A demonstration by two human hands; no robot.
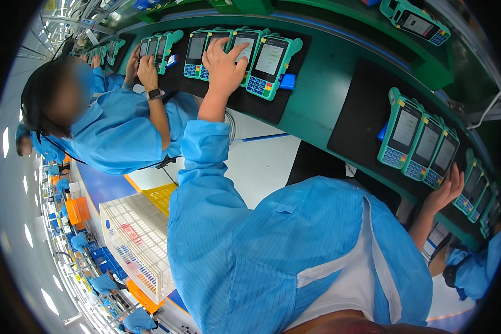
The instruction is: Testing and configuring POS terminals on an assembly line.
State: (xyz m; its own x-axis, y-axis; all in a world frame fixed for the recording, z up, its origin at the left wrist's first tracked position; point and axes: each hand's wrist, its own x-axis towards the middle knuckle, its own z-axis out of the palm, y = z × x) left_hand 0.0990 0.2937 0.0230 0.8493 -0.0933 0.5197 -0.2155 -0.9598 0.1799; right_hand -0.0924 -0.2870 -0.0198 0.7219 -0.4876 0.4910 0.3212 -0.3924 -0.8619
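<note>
Above a row of payment terminals on the left black mat, my left hand (225, 64) reaches out with fingers spread. Its fingertips are over or on the screens of the middle ones; whether they press cannot be told. The rightmost payment terminal (270, 64) of that row has a lit screen, coloured keys and a teal-green casing. At the right, my right hand (447, 192) has its fingers extended beside the lower end of a payment terminal (444, 156), the last of three side by side. The first of the three, another payment terminal (404, 131), stands at their left end.
A co-worker (117, 122) in blue sits at the left, hands at other terminals (161, 53). More terminals (473, 186) lie beyond my right hand. One terminal (420, 25) rests on the green shelf above. A white crate (133, 222) stands at lower left.
</note>
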